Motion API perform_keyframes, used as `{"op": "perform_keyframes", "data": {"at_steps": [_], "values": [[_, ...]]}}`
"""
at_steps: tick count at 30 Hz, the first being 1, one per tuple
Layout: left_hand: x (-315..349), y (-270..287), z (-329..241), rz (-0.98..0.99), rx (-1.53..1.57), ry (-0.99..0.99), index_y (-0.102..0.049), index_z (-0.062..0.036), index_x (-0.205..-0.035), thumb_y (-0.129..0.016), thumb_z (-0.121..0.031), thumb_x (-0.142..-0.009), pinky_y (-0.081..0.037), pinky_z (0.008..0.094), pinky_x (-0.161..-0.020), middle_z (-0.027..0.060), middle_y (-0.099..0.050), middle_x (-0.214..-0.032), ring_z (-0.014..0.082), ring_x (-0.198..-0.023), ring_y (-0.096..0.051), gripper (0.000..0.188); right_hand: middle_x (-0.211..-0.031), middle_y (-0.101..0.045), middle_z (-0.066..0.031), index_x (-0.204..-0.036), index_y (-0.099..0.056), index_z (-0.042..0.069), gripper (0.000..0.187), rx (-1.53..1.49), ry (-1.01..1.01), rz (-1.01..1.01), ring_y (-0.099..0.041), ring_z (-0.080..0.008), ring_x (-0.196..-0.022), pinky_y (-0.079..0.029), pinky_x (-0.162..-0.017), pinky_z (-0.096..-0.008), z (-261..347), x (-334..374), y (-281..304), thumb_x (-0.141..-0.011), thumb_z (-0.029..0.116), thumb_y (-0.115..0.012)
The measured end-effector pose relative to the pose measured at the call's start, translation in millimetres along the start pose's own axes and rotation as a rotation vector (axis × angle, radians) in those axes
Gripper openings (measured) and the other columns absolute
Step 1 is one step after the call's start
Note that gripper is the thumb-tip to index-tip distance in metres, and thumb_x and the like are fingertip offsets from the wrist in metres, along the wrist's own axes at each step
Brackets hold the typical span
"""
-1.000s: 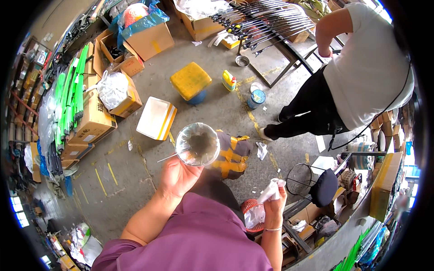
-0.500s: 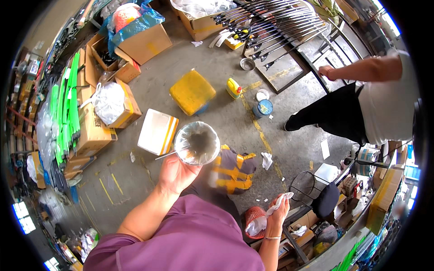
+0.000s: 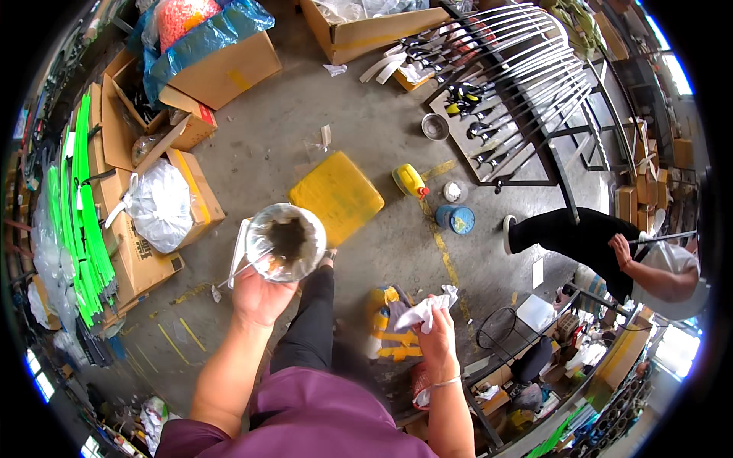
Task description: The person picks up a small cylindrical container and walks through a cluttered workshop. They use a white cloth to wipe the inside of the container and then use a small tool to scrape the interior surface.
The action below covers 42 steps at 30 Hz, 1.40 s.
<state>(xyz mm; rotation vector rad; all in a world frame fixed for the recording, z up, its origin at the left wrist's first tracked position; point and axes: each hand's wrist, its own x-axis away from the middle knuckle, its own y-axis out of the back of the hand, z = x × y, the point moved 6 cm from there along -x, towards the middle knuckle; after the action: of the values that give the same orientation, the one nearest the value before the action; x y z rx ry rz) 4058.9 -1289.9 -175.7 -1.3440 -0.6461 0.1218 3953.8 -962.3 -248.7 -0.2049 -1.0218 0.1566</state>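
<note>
My left hand (image 3: 261, 299) is closed around the underside of a round bowl (image 3: 316, 243) lined with clear plastic. Dark residue lies at the bottom of the bowl, and a thin pale stick (image 3: 241, 271) rests at its left edge. In my right hand (image 3: 437, 340) is a crumpled white tissue (image 3: 418, 315), pinched and held out over a taped grey-and-yellow pad (image 3: 393, 353). Behind the bowl a white box (image 3: 238, 248) shows only in part. Ahead of the bowl stands a yellow square block (image 3: 340, 197), close to my shoe.
A yellow jug (image 3: 411, 181) and a blue can (image 3: 456, 220) stand on the floor. Cardboard boxes (image 3: 221, 72) line the left. A rack of metal rods (image 3: 527, 84) fills the far right. There, a person (image 3: 573, 230) leans over, holding a rod. A red basket (image 3: 420, 382) sits near my right forearm.
I have stepped forward toward the yellow block. The bowl has shifted left in view, and the tissue has come up and inward from beside the basket. The other person has moved down the right side.
</note>
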Motion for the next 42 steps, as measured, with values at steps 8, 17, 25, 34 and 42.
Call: {"op": "perform_keyframes", "data": {"at_steps": [8,17,25,34,42], "values": [[-18,47,-45,-0.212,0.017,-0.134,-0.049,0.0008,-0.129,-0.055,-0.012,-0.088,-0.041,0.0477,-0.105,0.0165,-0.052,-0.133,0.0315,-0.124,-0.05,0.044,-0.094,-0.059,0.0026,-0.116,-0.054,0.011,0.027,0.071,-0.02,-0.15,-0.057,-0.0101,-0.087,-0.045,-0.07,-0.0265,1,-80,-2,-0.09,0.005,-0.058],[-52,119,-76,-0.269,-0.022,-0.286,-0.052,-0.0004,-0.127,-0.062,-0.008,-0.081,-0.042,0.046,-0.104,0.014,-0.055,-0.13,0.0283,-0.122,-0.052,0.047,-0.098,-0.059,-0.0016,-0.108,-0.055,0.008,0.023,0.135,0.119,-0.185,-0.058,-0.016,-0.086,-0.05,-0.073,-0.032,26,-270,4,-0.088,-0.002,-0.051],[-117,203,-96,-0.223,0.091,-0.486,-0.048,0.0012,-0.13,-0.063,-0.008,-0.082,-0.04,0.0447,-0.107,0.0149,-0.053,-0.133,0.0277,-0.124,-0.05,0.051,-0.098,-0.058,-0.0074,-0.108,-0.053,0.001,0.027,0.424,0.275,-0.194,-0.062,-0.0212,-0.086,-0.055,-0.072,-0.0342,74,-514,-19,-0.083,-0.006,-0.046],[-164,328,-57,-0.288,0.174,-0.642,-0.05,0.0002,-0.128,-0.059,-0.011,-0.087,-0.041,0.0403,-0.104,0.0129,-0.054,-0.132,0.0243,-0.123,-0.051,0.043,-0.105,-0.057,-0.0069,-0.124,-0.047,0.011,0.05,0.796,0.185,-0.123,-0.061,-0.0204,-0.087,-0.057,-0.072,-0.034,100,-727,-33,-0.081,-0.012,-0.051],[-151,376,-37,-0.436,0.177,-0.682,-0.051,-0.0057,-0.13,-0.062,-0.015,-0.084,-0.044,0.0403,-0.101,0.0105,-0.053,-0.133,0.0246,-0.124,-0.05,0.049,-0.112,-0.052,-0.0071,-0.129,-0.041,0.017,0.057,0.812,0.107,-0.107,-0.055,-0.0242,-0.102,-0.054,-0.082,-0.0412,101,-824,-32,-0.08,-0.011,-0.051]]}}
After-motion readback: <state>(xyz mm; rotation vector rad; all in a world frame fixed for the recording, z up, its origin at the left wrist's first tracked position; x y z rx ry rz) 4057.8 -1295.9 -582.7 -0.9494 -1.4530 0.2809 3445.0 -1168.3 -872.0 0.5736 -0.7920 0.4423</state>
